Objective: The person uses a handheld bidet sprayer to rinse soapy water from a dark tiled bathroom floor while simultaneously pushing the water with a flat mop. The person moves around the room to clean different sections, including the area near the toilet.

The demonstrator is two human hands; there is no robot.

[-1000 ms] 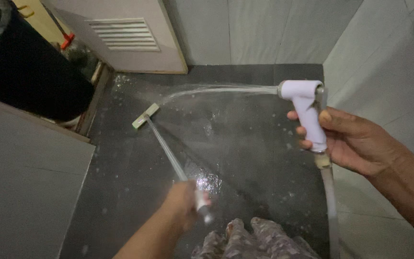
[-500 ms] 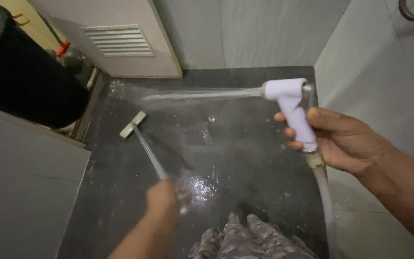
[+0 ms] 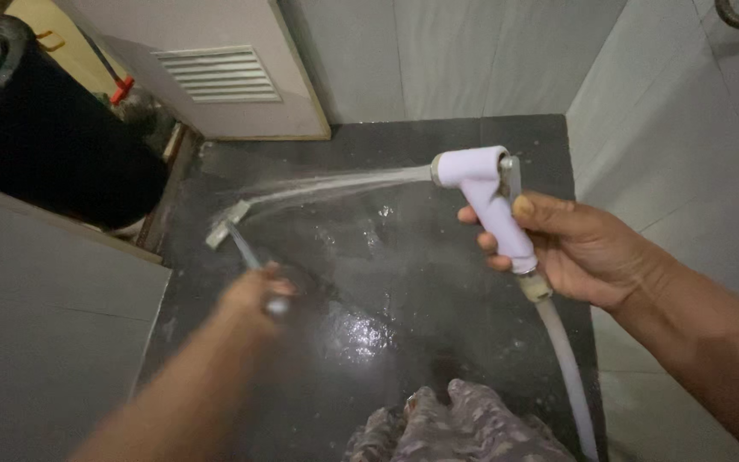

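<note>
Brush point(image 3: 226, 224) on the wet dark floor point(image 3: 404, 342), its handle gripped by the left hand point(image 3: 254, 291), may skid, while the right hand point(image 3: 575, 248) clutching the sprayer point(image 3: 482, 197) risks splashing the door point(image 3: 215, 68).

A white spray nozzle point(image 3: 482, 198) is showing pale lilac in the dim light, its hose point(image 3: 564, 364) off-white. The wet floor point(image 3: 404, 282) is gleaming black. At far left a black bin point(image 3: 40, 137) is standing; near, camouflage-patterned fabric point(image 3: 455, 428) is showing grey-brown blotches.
</note>
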